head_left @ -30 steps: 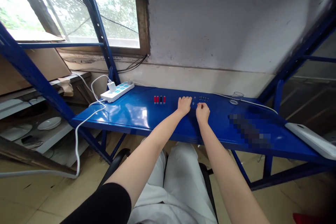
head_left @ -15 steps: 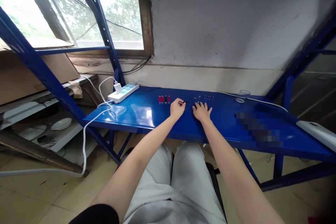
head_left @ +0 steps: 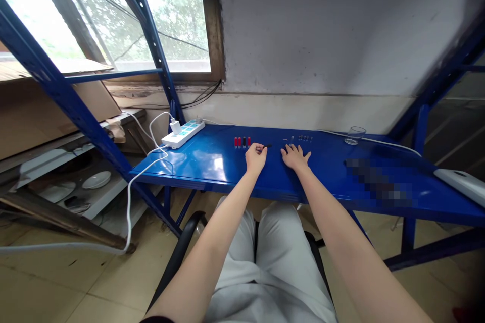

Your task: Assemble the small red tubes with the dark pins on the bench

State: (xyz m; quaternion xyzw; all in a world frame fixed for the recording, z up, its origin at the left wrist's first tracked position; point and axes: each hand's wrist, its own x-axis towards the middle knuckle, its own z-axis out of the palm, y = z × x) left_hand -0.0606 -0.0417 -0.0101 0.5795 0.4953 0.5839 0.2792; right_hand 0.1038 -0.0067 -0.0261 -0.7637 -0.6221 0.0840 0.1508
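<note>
My left hand (head_left: 256, 156) is closed in a pinch around a small black cylinder (head_left: 269, 146), which points to the right just above the blue table (head_left: 197, 161). My right hand (head_left: 295, 156) lies on the tabletop with its fingers spread, near a small clear piece (head_left: 292, 139) and a thin light piece (head_left: 285, 140). Behind that hand, several tiny metallic pieces (head_left: 305, 138) stand in two short rows. Left of my left hand, red cylinders (head_left: 237, 142) and a black one (head_left: 244, 142) are lined up side by side.
A white power strip (head_left: 184, 134) with a plugged-in charger lies at the table's left end. Toward the right are a clear glass (head_left: 355, 135), a blurred dark object (head_left: 379, 181) and a white device (head_left: 460, 184). Blue metal posts (head_left: 151, 45) frame the left side.
The view has shifted slightly, so the whole scene sits a little farther right. Both hands keep nearly the same place on the table, the left still pinching the black cylinder.
</note>
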